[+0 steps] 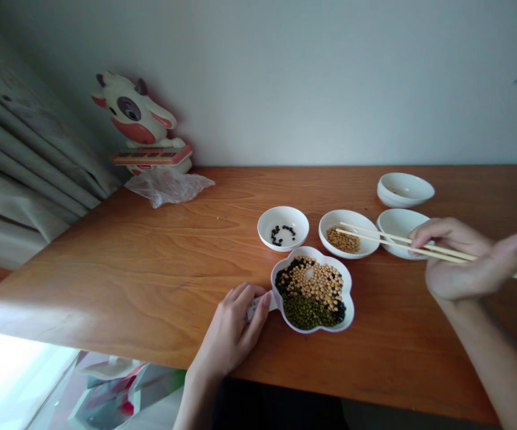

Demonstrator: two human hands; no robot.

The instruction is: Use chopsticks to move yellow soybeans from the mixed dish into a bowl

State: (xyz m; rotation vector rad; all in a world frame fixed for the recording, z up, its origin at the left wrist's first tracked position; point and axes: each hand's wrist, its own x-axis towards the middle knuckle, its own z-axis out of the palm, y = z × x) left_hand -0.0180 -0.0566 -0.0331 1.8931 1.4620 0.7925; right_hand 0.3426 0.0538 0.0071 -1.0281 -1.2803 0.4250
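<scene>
My left hand (240, 325) is closed round the short handle of a flower-shaped white dish (350, 307) standing on the table. Soybeans (318, 280), green mung beans (305, 312) and black beans (339, 313) fill the dish in patches. In my right hand (459, 257) is a pair of light chopsticks (397, 242), held slantwise. Their tips reach over a white bowl (325, 246) of soybeans; whether a bean sits between them I cannot tell. Left of it, another white bowl (262, 236) contains several black beans (281, 234). Beneath my right fingers, a third bowl (395, 222) is partly hidden.
Farther back stands a white bowl (384, 194) that looks stacked on another. A cow toy with a keyboard (144, 131) leans by the wall, a clear plastic bag (166, 186) before it. The wooden table's (159, 280) front edge runs below my hands; a curtain (20, 161) hangs left.
</scene>
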